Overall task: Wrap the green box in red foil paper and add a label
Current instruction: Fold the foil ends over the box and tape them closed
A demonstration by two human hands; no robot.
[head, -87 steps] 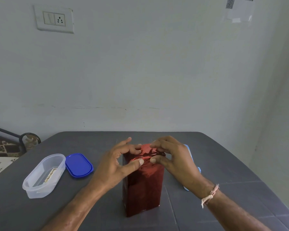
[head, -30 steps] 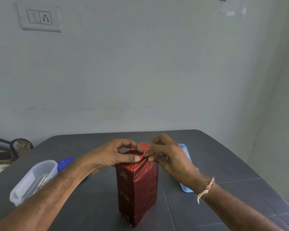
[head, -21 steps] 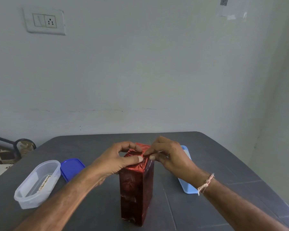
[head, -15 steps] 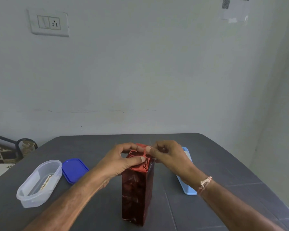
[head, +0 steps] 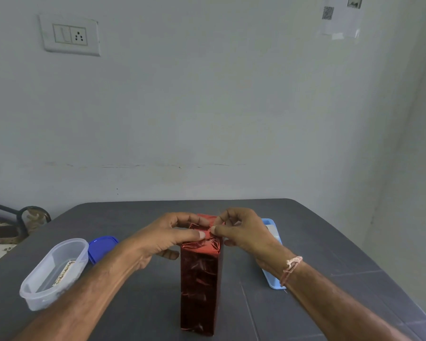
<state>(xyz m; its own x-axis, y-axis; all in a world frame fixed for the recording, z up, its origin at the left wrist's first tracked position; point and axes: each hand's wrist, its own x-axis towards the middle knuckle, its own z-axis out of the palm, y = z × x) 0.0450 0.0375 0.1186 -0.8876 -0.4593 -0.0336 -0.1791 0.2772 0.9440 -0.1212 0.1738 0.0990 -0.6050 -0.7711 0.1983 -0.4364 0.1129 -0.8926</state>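
A tall box covered in shiny red foil paper point(head: 200, 286) stands upright on the dark grey table point(head: 305, 242), near its front edge. None of the green box shows under the foil. My left hand point(head: 167, 236) rests over the top left of the box, thumb pressing the folded foil flap on top. My right hand point(head: 241, 232) comes in from the right and pinches the same flap between thumb and forefinger. Both hands meet at the top end of the box.
A clear oval plastic container point(head: 54, 271) with a paper slip inside lies at the left, its blue lid point(head: 101, 247) beside it. A light blue tray point(head: 272, 262) lies to the right, partly behind my right wrist. The wall stands just behind the table.
The box has turned so a narrow side faces me. Both hands have stayed on the top foil folds, the fingertips drawing closer together on the flap.
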